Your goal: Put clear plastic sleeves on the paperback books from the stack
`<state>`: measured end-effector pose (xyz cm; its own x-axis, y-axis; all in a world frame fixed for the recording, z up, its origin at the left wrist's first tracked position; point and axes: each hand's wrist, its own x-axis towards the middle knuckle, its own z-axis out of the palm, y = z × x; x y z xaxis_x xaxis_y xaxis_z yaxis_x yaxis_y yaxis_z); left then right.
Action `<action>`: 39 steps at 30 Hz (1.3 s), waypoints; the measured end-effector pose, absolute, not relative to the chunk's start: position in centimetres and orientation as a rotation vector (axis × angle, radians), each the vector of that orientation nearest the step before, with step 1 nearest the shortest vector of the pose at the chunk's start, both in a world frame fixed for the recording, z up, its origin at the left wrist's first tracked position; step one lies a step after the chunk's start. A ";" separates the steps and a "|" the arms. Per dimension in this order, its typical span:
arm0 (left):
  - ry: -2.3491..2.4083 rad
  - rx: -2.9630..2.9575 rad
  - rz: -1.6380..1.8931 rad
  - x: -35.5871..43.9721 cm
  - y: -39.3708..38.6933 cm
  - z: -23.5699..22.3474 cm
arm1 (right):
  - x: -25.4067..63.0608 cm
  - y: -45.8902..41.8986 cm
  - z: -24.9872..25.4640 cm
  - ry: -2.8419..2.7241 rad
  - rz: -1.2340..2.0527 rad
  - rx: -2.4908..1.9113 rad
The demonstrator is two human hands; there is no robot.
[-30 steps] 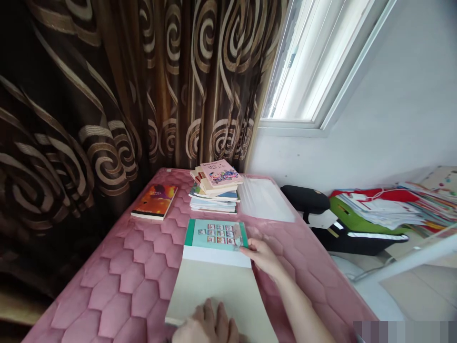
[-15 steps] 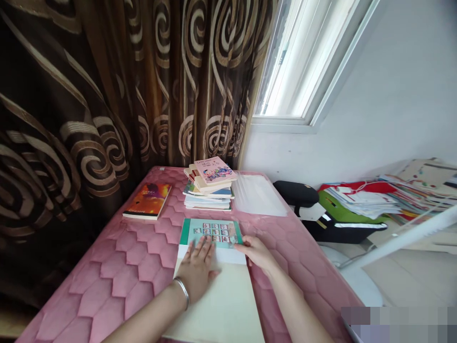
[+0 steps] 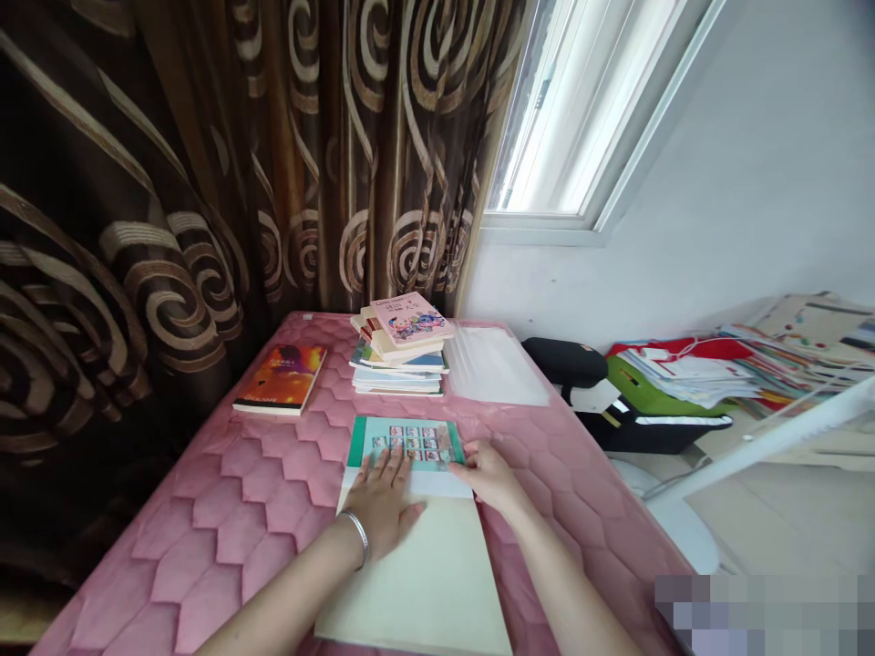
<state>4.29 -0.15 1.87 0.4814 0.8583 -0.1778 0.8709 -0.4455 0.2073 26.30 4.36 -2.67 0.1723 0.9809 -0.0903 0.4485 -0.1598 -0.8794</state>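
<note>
A green book (image 3: 410,444) with rows of small pictures on its cover lies in front of me. A white strip (image 3: 427,483) crosses its near end, and a large cream sheet (image 3: 416,583) stretches from there towards me. My left hand (image 3: 383,497), with a silver bracelet on the wrist, rests flat with fingers spread across the strip and the book's cover. At the book's right edge, my right hand (image 3: 488,474) has its thumb on the cover and its other fingers curled beside the edge. Their tips are partly hidden.
Behind the green book stands a stack of books (image 3: 400,364), beside a translucent plastic sheet (image 3: 499,364). An orange book (image 3: 280,378) lies left on the pink quilted surface (image 3: 225,519). A black case (image 3: 564,362), papers (image 3: 684,378) and a white pole (image 3: 766,442) are to the right.
My view has shifted slightly. Both hands stay at about the same places on the book, and the left thumb sits a little further out from the palm.
</note>
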 end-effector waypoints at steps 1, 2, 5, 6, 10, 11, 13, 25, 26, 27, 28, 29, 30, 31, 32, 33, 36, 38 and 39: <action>1.472 2.463 -0.056 4.3 -0.2 1.9 | 26.3 4.4 -2.7 -1.396 0.877 -1.731; 1.470 2.462 -0.050 4.2 -0.2 2.0 | 26.3 4.4 -2.7 -1.429 0.830 -1.739; 1.468 2.439 -0.071 4.3 -0.2 2.4 | 25.9 4.2 -2.1 -1.574 0.674 -1.783; 1.472 2.429 -0.083 4.3 -0.2 2.5 | 25.7 4.0 -1.8 -1.642 0.597 -1.813; 1.469 2.422 -0.091 4.4 -0.3 2.8 | 24.2 2.6 -0.2 -1.869 0.142 -1.963; 1.464 2.417 -0.092 4.4 -0.2 2.8 | 23.6 2.2 0.1 -1.920 0.059 -1.953; 1.461 2.396 -0.088 4.4 -0.1 2.9 | 22.4 1.4 0.3 -2.067 0.012 -1.839; 1.653 2.336 -0.016 5.7 5.3 1.7 | 20.6 0.4 -0.4 -2.413 0.345 -1.752; 1.644 2.346 -0.018 5.7 5.5 1.5 | 20.6 0.3 -0.3 -2.412 0.349 -1.755; 1.641 2.353 -0.018 5.6 5.6 1.4 | 20.6 0.3 -0.1 -2.402 0.349 -1.760; 1.642 2.357 -0.017 5.5 5.7 1.3 | 20.5 0.3 0.1 -2.384 0.349 -1.761; 1.646 2.359 -0.017 5.5 5.7 1.2 | 20.3 0.4 0.3 -2.361 0.351 -1.761; 1.650 2.360 -0.023 5.4 5.6 1.2 | 20.0 0.7 0.6 -2.336 0.357 -1.757; 1.652 2.365 -0.033 5.4 5.6 1.1 | 19.7 1.0 0.8 -2.314 0.368 -1.743; 1.652 2.371 -0.051 5.3 5.6 1.1 | 19.3 1.5 1.0 -2.305 0.387 -1.715; 1.648 2.383 -0.074 5.3 5.6 1.1 | 18.9 2.1 1.1 -2.309 0.411 -1.670; 1.620 2.414 -0.164 5.4 5.7 1.0 | 17.7 4.1 1.2 -2.383 0.501 -1.502; 1.607 2.417 -0.198 5.4 5.8 0.9 | 17.3 5.1 0.9 -2.415 0.556 -1.494; 1.608 2.412 -0.195 5.4 5.8 0.9 | 17.2 5.4 0.8 -2.413 0.570 -1.529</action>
<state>5.43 5.78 0.90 0.3869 0.8906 -0.2392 0.9219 -0.3681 0.1205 17.18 5.44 0.80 -0.4303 0.9025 -0.0149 0.8137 0.3807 -0.4393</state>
